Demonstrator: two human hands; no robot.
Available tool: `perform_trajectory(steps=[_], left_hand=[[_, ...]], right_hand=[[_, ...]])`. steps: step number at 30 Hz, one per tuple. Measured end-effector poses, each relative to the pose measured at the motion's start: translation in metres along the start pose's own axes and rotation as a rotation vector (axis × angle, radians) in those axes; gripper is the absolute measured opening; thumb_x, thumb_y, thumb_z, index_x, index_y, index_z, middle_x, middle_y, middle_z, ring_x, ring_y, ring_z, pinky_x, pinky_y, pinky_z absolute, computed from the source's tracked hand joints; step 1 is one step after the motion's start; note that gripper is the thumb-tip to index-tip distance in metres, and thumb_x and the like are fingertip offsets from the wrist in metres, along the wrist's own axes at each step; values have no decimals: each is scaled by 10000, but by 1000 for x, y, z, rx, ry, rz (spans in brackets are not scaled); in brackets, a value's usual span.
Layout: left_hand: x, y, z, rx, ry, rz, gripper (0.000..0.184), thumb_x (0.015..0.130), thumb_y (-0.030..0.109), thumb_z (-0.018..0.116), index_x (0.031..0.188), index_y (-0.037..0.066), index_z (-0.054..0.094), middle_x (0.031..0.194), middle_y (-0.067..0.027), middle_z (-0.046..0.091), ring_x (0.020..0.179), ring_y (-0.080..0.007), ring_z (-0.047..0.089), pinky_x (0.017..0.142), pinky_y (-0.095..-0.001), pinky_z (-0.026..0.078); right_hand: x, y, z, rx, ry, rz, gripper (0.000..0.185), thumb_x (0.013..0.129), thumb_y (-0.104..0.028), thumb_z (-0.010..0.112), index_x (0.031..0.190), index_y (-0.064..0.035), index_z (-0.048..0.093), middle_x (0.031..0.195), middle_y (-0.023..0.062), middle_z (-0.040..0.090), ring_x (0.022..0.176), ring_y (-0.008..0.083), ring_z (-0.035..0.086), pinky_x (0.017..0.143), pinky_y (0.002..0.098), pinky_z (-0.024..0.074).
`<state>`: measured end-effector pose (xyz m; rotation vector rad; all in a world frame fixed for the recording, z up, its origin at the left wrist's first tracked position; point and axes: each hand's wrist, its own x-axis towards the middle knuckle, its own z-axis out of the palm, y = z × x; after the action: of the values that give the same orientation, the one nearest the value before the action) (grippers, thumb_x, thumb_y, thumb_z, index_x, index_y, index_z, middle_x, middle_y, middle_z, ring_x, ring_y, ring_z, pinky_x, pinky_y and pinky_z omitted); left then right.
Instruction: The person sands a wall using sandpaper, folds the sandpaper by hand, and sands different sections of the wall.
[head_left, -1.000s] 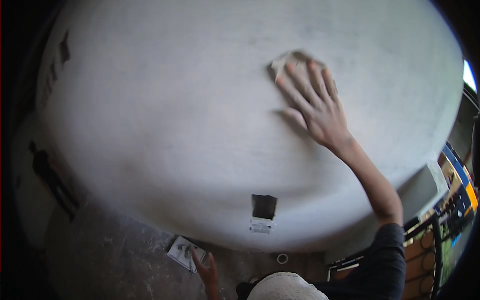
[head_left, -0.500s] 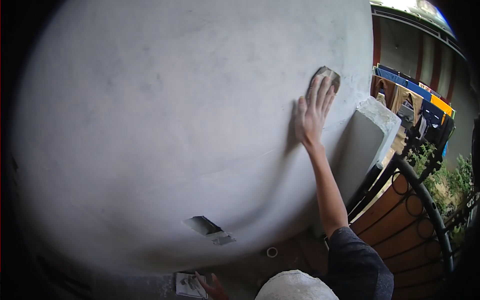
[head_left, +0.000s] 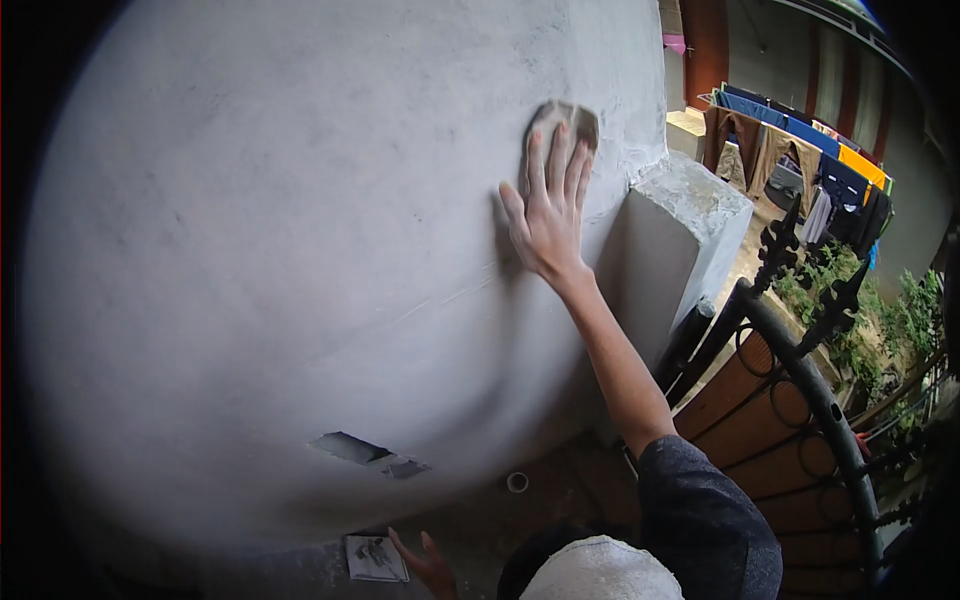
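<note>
My right hand (head_left: 548,215) lies flat on the pale grey wall (head_left: 300,200), fingers stretched upward over a creased grey-brown sheet (head_left: 577,117) pressed against the surface. The sheet's edges show beyond my fingertips. Low in the view, my left hand (head_left: 430,567) hangs apart from the wall with its fingers spread and nothing between them. Just left of it, a whitish square tray-like object (head_left: 375,560) with grey smears lies below. A rectangular opening (head_left: 350,447) is cut in the lower wall.
A white ring (head_left: 517,482) lies on the floor. Right of the wall stand a ledge (head_left: 700,195) and a dark metal gate (head_left: 800,370) with orange-brown panels. Beyond are clothes on a rack (head_left: 790,135) and plants (head_left: 850,310). A white cap (head_left: 600,572) shows at the bottom.
The view has turned to the right, bringing the ledge, gate and clothes further in. My right hand has slid with the sheet across the wall toward its right edge. My left hand stays low, fingers apart.
</note>
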<state>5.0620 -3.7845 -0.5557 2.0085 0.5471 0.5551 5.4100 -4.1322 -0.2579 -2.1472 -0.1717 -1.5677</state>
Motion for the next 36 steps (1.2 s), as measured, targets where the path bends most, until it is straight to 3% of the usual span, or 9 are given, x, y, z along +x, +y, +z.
perform_trajectory(steps=[4,7,10,16,25,28,36], left_hand=[[-14,3,0,113,57,-14,714,958,253,596,1530,-14,262,1569,-240,297,1467,-360,270,1196,-428,205],[-20,3,-8,131,63,-23,720,956,255,600,1528,-20,259,1567,-241,302,1466,-361,272,1195,-419,210],[-22,11,-20,102,91,-76,727,955,257,602,1530,-19,253,1571,-239,294,1468,-357,269,1198,-412,208],[-28,-7,-34,134,185,-106,737,946,269,624,1527,-5,263,1560,-233,314,1465,-350,279,1193,-430,232],[6,-21,-66,25,222,-124,743,932,265,642,1522,2,276,1548,-226,333,1451,-355,303,1182,-439,258],[20,-48,-85,9,261,-140,735,931,258,639,1517,-6,282,1542,-232,340,1443,-361,316,1179,-441,263],[95,-146,-188,-54,256,-147,750,920,271,649,1513,-13,287,1539,-241,340,1452,-367,297,1183,-440,249]], right_hand=[[-89,32,18,-54,-94,-36,769,973,-457,519,1575,-86,216,1630,249,78,1469,536,26,1189,605,35],[-56,33,9,-28,-42,3,731,983,-415,501,1568,-72,228,1629,249,85,1469,533,35,1197,582,28],[-6,26,-3,36,65,82,666,1032,-401,399,1587,-113,167,1642,217,53,1485,491,23,1204,543,2],[-34,-8,15,-44,31,-5,750,1018,-432,430,1583,-51,115,1638,240,13,1480,507,-11,1191,582,-8],[-77,-143,54,-42,-134,-112,816,1004,-481,461,1575,-22,103,1623,274,-44,1456,549,-90,1166,636,-48],[-94,-195,70,-11,-157,-121,878,992,-516,470,1563,21,75,1604,312,-71,1432,583,-130,1134,686,-65],[-163,-380,138,7,-192,-144,909,978,-567,474,1568,2,81,1599,325,-48,1416,614,-108,1115,730,-31]])
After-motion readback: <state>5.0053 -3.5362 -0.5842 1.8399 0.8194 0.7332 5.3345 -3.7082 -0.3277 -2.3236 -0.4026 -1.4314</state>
